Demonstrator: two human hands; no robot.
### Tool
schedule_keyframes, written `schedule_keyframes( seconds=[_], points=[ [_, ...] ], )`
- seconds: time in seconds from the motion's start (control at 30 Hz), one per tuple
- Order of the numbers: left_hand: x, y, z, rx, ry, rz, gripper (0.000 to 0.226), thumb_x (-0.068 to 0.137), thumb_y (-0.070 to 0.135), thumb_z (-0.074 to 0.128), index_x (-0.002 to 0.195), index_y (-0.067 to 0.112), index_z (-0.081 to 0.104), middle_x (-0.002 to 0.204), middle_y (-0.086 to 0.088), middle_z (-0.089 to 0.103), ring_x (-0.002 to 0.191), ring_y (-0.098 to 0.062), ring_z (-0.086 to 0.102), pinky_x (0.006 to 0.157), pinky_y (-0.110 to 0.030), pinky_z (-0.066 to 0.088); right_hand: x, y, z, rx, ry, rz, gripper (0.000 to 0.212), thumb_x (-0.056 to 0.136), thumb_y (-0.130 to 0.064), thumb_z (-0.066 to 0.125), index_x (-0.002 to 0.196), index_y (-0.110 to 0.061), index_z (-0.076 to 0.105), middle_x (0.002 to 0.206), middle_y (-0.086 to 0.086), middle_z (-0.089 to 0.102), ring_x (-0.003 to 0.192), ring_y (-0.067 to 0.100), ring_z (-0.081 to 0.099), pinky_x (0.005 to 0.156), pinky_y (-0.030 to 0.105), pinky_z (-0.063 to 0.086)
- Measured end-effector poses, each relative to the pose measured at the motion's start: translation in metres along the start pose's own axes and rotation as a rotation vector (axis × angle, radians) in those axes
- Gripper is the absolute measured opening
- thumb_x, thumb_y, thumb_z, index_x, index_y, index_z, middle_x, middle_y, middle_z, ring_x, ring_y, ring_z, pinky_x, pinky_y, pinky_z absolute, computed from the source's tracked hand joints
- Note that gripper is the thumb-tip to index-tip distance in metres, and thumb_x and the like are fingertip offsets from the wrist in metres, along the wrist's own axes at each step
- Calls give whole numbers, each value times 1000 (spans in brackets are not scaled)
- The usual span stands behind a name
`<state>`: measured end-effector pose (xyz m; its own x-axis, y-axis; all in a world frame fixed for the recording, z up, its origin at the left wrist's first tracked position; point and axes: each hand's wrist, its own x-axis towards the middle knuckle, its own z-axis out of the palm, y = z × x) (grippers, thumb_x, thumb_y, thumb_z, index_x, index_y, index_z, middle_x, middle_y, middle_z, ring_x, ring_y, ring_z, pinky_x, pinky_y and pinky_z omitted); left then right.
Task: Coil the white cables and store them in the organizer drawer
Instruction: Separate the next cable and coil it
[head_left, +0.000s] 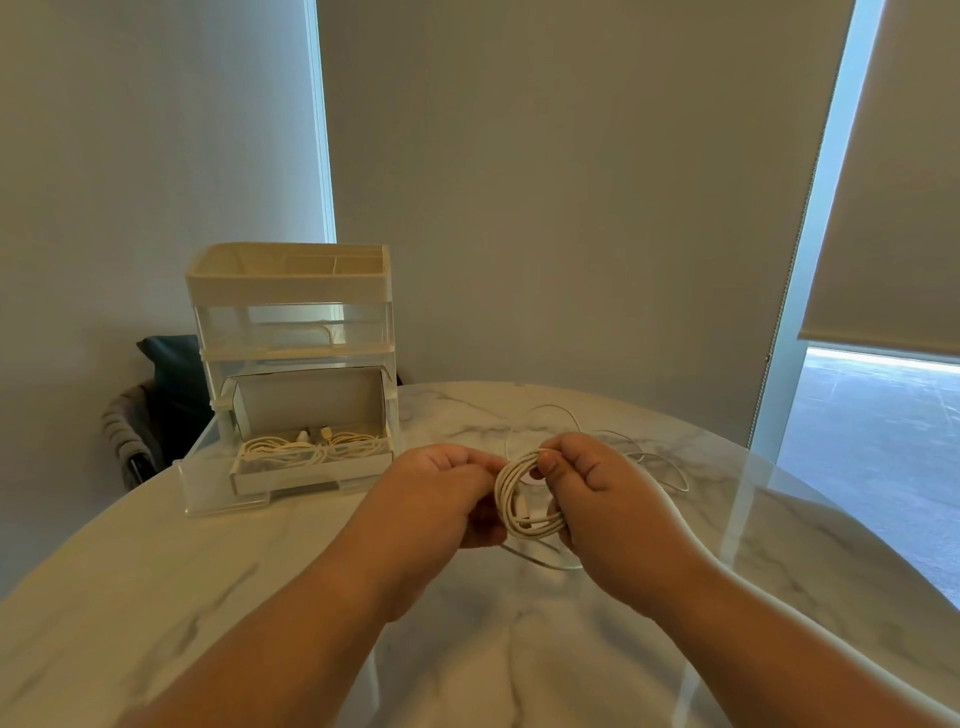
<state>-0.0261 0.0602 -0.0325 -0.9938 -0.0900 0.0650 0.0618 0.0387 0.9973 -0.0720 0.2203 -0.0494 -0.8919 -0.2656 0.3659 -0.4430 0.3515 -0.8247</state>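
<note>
Hands (519, 493) gripping coiled cable (522, 499), open drawer (291, 467) beyond

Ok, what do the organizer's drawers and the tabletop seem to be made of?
The organizer drawers look like clear glossy plastic: you can see through the walls to the coiled cables inside the open one. The tabletop looks like polished white marble with grey veins, though it could be an imitation; it reflects window light.
</note>
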Motion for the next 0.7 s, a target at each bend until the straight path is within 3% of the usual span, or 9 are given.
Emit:
schedule_keyframes(
  seconds=[0.13, 0.33, 0.47, 0.6, 0.7],
  points=[
    [-1, -1, 4, -144, 2, -17, 25, 86, 1, 69, 110, 6, 62, 92, -17, 74, 80, -27, 72, 74, -36, 58, 2, 0, -2, -18, 27, -21, 22, 101, -31, 51, 82, -27, 61, 57, -11, 55, 57, 12, 49, 59, 38, 45],
    [-2, -3, 9, -56, 33, -33, 17, 91, 5, 63, 106, 13, 64, 78, -6, 71, 75, -20, 66, 79, -38, 56, 0, -2, -2, -56, 17, -48, 22, 102, -33, 50, 84, -27, 61, 61, -6, 54, 59, 13, 50, 60, 41, 47],
    [-3, -4, 10, -41, 13, -22, 16, 93, 9, 60, 107, 15, 64, 74, -2, 71, 73, -16, 64, 78, -36, 55, 1, -3, -4, -71, 26, -46, 23, 102, -32, 50, 83, -26, 62, 57, -11, 55, 54, 7, 48, 57, 33, 44],
    [-2, -4, 7, 179, 18, 35, 21, 95, 17, 57, 105, 35, 64, 74, 5, 71, 78, -12, 64, 80, -35, 57, 0, -4, -2, -57, -1, -44, 22, 101, -32, 51, 85, -26, 65, 59, -7, 55, 57, 10, 50, 59, 38, 47],
    [-7, -1, 7, 282, 16, 115, 8, 93, 34, 64, 101, 36, 65, 79, 2, 71, 74, -6, 65, 75, -31, 57, -2, -4, -1, 11, 15, -52, 19, 100, -28, 53, 88, -29, 67, 62, -11, 60, 58, 5, 52, 58, 32, 46]
  ],
)
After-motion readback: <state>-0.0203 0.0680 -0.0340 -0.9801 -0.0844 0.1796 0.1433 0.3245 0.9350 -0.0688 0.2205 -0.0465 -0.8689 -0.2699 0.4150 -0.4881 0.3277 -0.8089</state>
